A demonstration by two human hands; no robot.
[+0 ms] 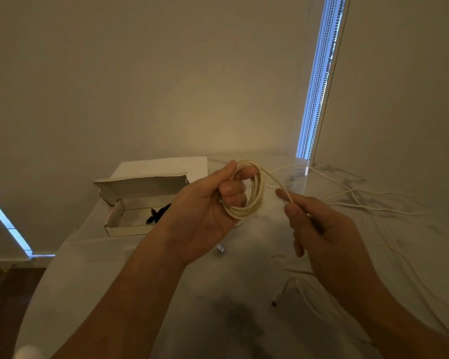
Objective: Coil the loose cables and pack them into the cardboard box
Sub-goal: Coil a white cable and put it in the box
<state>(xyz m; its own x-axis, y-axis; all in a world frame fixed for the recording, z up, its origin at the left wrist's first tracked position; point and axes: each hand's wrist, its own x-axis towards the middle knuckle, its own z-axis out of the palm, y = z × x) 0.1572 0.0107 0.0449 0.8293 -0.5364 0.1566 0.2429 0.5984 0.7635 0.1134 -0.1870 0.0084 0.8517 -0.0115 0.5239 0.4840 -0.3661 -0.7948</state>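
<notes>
While left hand (205,208) clenches cable coil (246,193), right hand (319,229) pinches its loose strand (278,183)

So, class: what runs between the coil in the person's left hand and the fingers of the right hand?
In the head view, a single strand of the same white cable spans the gap, from the coil in the left hand to the right hand, which pinches it.

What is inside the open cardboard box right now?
The open white cardboard box holds one dark, black bundled item at its right end; the visible floor is otherwise bare. The left hand covers the box's right end.
</notes>
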